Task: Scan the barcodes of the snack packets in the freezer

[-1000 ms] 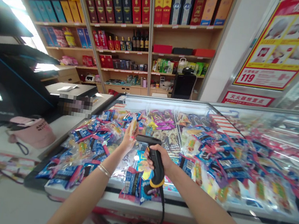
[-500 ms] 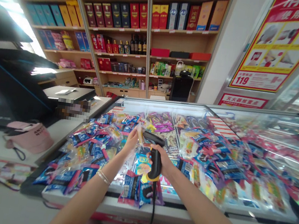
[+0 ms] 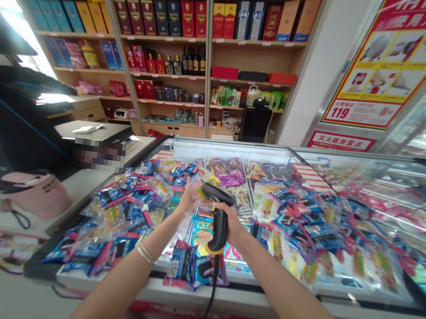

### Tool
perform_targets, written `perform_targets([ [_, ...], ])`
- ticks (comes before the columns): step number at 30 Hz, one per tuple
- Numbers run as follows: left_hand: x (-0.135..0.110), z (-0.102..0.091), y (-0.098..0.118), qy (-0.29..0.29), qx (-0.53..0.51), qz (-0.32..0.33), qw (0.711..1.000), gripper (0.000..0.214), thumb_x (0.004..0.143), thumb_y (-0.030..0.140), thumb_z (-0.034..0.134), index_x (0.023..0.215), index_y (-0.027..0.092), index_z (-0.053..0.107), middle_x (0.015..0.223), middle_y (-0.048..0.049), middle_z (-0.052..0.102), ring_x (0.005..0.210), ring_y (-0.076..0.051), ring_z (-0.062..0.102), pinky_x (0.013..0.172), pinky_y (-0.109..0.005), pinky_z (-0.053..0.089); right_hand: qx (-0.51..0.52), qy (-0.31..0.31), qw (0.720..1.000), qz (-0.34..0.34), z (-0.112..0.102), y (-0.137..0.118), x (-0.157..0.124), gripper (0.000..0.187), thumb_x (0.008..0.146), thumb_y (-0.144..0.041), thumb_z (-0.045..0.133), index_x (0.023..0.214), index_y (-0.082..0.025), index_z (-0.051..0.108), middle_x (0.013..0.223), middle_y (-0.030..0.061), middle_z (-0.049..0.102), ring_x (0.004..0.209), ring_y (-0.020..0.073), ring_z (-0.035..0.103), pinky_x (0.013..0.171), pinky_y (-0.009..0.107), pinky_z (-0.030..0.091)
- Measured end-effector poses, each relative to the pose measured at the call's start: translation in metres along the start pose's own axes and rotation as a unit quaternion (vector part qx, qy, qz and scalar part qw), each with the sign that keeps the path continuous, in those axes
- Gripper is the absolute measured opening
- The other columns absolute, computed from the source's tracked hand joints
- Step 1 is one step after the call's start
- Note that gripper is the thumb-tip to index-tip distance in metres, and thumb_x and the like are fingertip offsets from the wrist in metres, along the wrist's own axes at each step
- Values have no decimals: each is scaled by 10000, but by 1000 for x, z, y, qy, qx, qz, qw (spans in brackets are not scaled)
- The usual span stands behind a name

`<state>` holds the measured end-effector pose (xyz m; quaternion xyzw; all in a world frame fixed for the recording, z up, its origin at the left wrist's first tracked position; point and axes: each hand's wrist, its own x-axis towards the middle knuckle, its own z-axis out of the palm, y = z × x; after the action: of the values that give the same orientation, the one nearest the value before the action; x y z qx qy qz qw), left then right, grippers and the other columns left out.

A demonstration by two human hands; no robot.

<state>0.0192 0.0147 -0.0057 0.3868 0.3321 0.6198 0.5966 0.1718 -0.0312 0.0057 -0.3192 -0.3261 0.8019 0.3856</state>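
Note:
My right hand is wrapped around the grip of a black and yellow handheld barcode scanner, whose cord hangs down over the front edge. The scanner's head points left at a clear plastic snack packet. My left hand is closed on that packet, which is blurred, with something yellowish inside. Both hands are above the glass-topped freezer. Blue and pink snack packets lie on its near edge, below the scanner. A heap of similar packets spreads left of my left hand.
More packets are piled to the right on the freezer. At left, a pink bag sits on a counter beside a dark screen. Shelves with boxes and bottles stand behind, near a red wall sign.
The clear packet in my left hand has turned and now lies flatter in front of the scanner head. My view has shifted slightly; the right hand keeps its grip on the scanner.

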Motion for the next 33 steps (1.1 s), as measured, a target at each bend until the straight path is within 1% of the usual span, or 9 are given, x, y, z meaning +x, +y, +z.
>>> perform_targets([
  [3,-4,6,4,-38,-35,-40,998,544,778,689,453,846,185,646,714,-65,656,660,-197,614,581,-304,483,13,-9,999,-30,-3,-2,1,358,699,-377,578,984,-177,662,767,61,692,406,99,495,353,214,356],
  [5,-7,9,6,-47,-61,-28,997,588,769,712,438,882,174,645,771,-86,672,708,-213,624,592,-319,490,18,-16,999,-39,-4,-3,1,368,703,-391,577,995,-186,665,772,59,693,406,98,491,357,214,345],
  [10,-6,9,2,5,-143,16,990,537,749,691,498,783,168,619,757,-46,650,745,-169,631,671,-283,492,37,-23,996,-81,-8,-4,3,376,712,-418,577,997,-191,671,736,53,686,434,109,502,385,219,373],
  [12,-6,10,-1,6,-134,7,991,438,750,602,573,756,165,609,735,-26,643,703,-140,622,673,-260,487,33,-7,996,-78,-8,-4,4,377,714,-419,572,995,-187,670,719,50,679,438,113,503,391,222,389],
  [16,-7,13,-1,-36,-43,7,998,204,672,277,751,705,154,591,716,-10,660,676,-105,613,680,-213,468,25,14,999,-46,-6,-5,3,355,707,-395,566,974,-184,666,712,45,668,453,120,515,393,228,408],
  [19,-6,11,3,-51,-16,3,999,217,652,240,773,742,156,594,763,-17,683,706,-108,630,709,-220,479,17,9,999,-47,-3,-7,1,303,709,-366,564,926,-181,666,751,52,673,506,127,560,407,218,425],
  [22,1,3,7,-1,-38,27,999,246,656,269,768,798,182,588,836,-7,693,776,-116,646,752,-238,495,-48,39,997,-42,-3,-11,0,213,710,-329,591,823,-160,655,743,67,683,490,120,568,414,216,441],
  [26,14,-15,10,58,-30,75,995,305,675,272,744,924,209,578,903,1,687,835,-124,651,739,-239,505,-157,70,984,-47,-5,-16,-3,137,702,-282,606,702,-146,627,691,74,695,369,91,495,349,220,398],
  [33,25,-43,7,56,135,72,987,442,645,308,766,1028,184,586,828,-35,693,728,-155,657,624,-248,514,-313,47,941,-118,-5,-21,-9,216,719,-274,599,532,-169,577,490,10,574,328,116,493,335,241,379],
])
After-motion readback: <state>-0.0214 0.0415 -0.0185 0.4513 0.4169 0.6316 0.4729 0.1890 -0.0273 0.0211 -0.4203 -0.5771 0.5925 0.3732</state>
